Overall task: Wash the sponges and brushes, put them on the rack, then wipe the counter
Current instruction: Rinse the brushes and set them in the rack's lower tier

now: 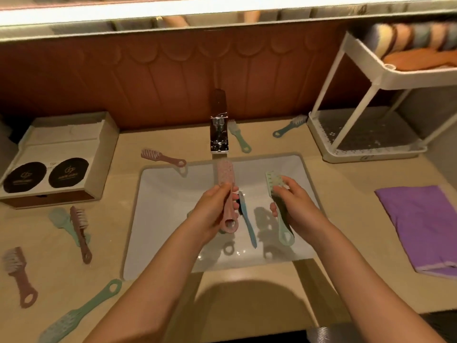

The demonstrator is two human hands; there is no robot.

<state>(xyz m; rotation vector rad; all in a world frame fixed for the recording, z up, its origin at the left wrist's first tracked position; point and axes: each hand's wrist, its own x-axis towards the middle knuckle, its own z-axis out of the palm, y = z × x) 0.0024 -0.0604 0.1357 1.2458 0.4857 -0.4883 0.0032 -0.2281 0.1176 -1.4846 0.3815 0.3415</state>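
A pink brush (225, 175) is gripped in the left hand (212, 211), its long axis pointed away toward the tap (218, 131), head over the sink (168, 194). A green brush (274, 181) is gripped in the right hand (299, 206), the hand nearer the rack (366, 154).

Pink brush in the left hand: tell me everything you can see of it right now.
The pink brush looks like one piece of plastic: a long rounded head with pale bristle tufts, and a straight handle ending in a hanging hole. The left hand grips the handle, fingers curled round it. It is held over the sink, hole end nearest the person, head pointing away, just below the spout of the faucet. I cannot tell whether water is running on it.
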